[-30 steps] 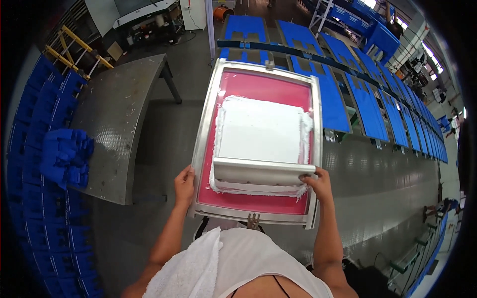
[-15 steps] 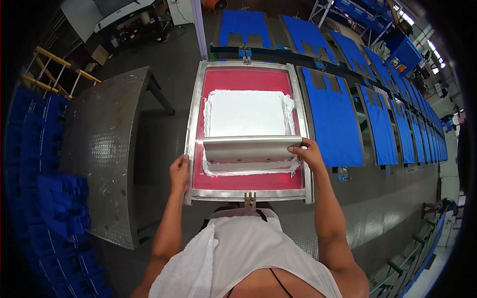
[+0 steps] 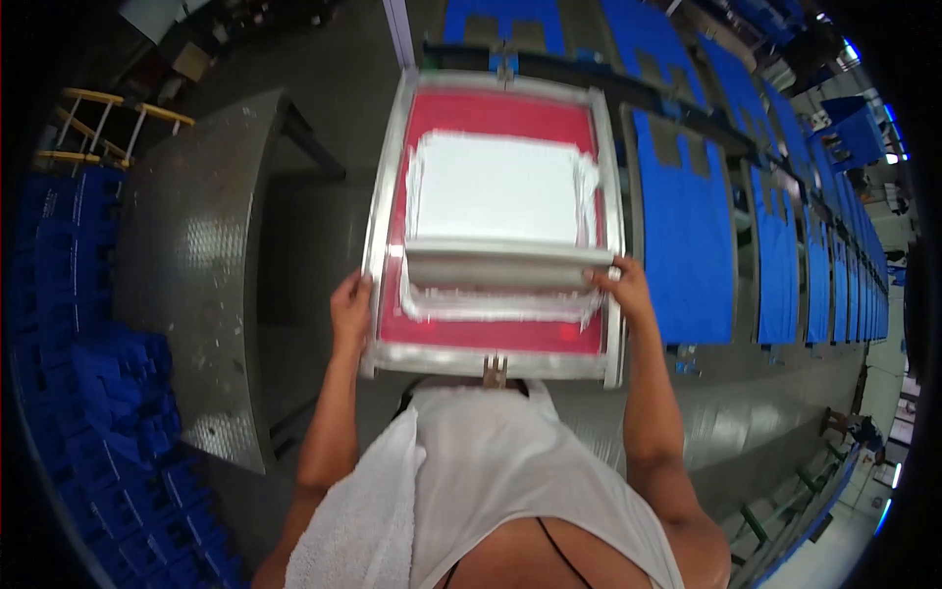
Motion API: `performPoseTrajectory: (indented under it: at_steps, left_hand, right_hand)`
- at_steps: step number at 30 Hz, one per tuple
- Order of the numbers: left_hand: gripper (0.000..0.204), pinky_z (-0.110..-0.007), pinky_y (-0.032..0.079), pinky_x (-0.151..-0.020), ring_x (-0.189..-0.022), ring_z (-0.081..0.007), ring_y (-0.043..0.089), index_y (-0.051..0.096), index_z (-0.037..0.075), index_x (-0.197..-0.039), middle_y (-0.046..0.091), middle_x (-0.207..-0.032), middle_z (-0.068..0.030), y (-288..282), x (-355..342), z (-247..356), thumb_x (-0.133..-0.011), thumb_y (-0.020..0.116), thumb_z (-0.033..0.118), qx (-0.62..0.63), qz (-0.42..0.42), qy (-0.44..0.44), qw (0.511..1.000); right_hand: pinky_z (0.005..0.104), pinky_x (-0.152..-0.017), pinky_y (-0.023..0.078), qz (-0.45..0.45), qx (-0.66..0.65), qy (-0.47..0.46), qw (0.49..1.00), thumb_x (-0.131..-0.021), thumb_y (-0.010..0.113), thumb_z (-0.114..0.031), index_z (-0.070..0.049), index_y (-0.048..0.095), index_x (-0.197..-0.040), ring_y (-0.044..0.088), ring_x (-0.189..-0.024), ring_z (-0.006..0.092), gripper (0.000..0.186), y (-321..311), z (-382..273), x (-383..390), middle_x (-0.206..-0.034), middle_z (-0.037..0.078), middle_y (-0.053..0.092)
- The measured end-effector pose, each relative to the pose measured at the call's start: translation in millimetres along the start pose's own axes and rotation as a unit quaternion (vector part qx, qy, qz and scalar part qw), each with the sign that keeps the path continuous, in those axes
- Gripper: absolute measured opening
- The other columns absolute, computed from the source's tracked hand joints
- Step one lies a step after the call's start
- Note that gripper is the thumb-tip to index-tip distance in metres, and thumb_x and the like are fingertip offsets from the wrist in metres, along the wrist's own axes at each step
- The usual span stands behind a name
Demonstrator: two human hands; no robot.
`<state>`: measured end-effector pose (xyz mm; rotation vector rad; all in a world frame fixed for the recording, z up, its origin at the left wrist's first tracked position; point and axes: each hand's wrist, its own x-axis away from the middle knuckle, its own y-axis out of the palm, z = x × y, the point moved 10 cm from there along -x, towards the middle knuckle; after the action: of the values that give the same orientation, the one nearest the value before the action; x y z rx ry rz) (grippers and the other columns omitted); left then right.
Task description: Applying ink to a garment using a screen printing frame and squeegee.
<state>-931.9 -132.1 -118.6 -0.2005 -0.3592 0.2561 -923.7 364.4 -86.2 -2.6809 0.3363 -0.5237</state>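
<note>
In front of my body is a silkscreen frame (image 3: 491, 365), a metal frame with pink-red mesh. White ink (image 3: 500, 191) covers the middle of the mesh, with thick ragged borders. A wide metal squeegee (image 3: 496, 267) lies across the ink's near part. My left hand (image 3: 351, 306) is closed on the frame's left rail. At the right rail, my right hand (image 3: 624, 291) is closed around the edge, its thumb pressing on the squeegee's right end. The fingers' undersides are hidden.
A worn metal table (image 3: 191, 285) stands to the left, beside stacked blue pieces (image 3: 123, 393). Rows of boards with blue fabric panels (image 3: 684, 236) run along the right and the far side. A metal clamp (image 3: 504, 67) sits at the frame's far edge.
The whole view has shifted, so frame, table and hands sit higher in the picture. The gap between the frame and the right panels looks slightly wider. Both hands keep their grip.
</note>
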Motion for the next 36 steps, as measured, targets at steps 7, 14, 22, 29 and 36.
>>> performPoseTrajectory:
  at_steps: [7, 14, 22, 29, 36]
  left_hand:
    - [0.046, -0.025, 0.045, -0.082, -0.090, -0.0120, 0.056, 0.055, -0.005, -0.121, 0.064, -0.103, -0.0114, 0.3, -6.2, -20.6, -0.090, 0.062, 0.029, 0.015, 0.013, -0.004, 1.000]
    - [0.046, -0.023, 0.044, -0.077, -0.083, -0.0102, 0.055, 0.055, -0.005, -0.121, 0.064, -0.096, -0.0084, 7.4, -2.0, -10.1, -0.090, 0.062, 0.029, 0.021, 0.006, 0.015, 1.000]
    - [0.047, -0.025, 0.041, -0.087, -0.098, -0.0124, 0.054, 0.053, -0.004, -0.123, 0.061, -0.111, -0.0101, 8.7, -11.1, -40.0, -0.091, 0.060, 0.029, -0.028, -0.018, -0.032, 0.999]
    - [0.047, -0.037, 0.040, -0.093, -0.111, -0.0294, 0.050, 0.056, 0.001, -0.118, 0.054, -0.118, -0.0159, 28.4, 29.4, 89.4, -0.080, 0.069, 0.025, -0.230, -0.058, 0.203, 0.950]
    - [0.022, -0.041, 0.046, -0.075, -0.081, -0.0306, 0.058, 0.057, 0.004, -0.082, 0.059, -0.077, -0.0112, 130.5, 73.4, 143.5, -0.063, 0.066, 0.003, -0.473, -0.318, 0.357, 0.740]
  right_hand:
    - [0.0264, -0.069, 0.047, -0.101, -0.080, -0.019, 0.992, -0.069, 0.078, -0.015, 0.000, 0.069, -0.095, 0.059, -0.074, 0.0120, 0.031, 21.5, 6.7, -3.5, -0.081, 0.005, 0.065]
    - [0.0253, -0.069, 0.046, -0.095, -0.084, -0.037, 0.991, -0.069, 0.078, -0.013, -0.001, 0.069, -0.094, 0.059, -0.074, 0.0111, 0.030, 19.8, 3.4, 1.3, -0.081, 0.004, 0.065]
    - [0.0274, -0.071, 0.048, -0.087, 0.009, 0.002, 0.996, -0.069, 0.079, -0.016, -0.001, 0.069, -0.092, 0.060, -0.077, 0.0116, 0.029, 16.8, 18.6, -8.0, -0.079, 0.004, 0.066]
    - [0.0324, -0.083, 0.046, -0.142, 0.236, -0.131, 0.952, -0.065, 0.076, -0.015, -0.001, 0.065, -0.096, 0.063, -0.087, 0.0242, 0.035, 10.4, -39.2, 25.3, -0.086, 0.012, 0.066]
    - [0.0463, -0.078, 0.043, -0.079, 0.369, -0.255, 0.890, -0.059, 0.063, -0.002, -0.006, 0.062, -0.095, 0.057, -0.083, 0.0320, 0.036, 53.4, -79.2, 92.5, -0.081, 0.014, 0.061]
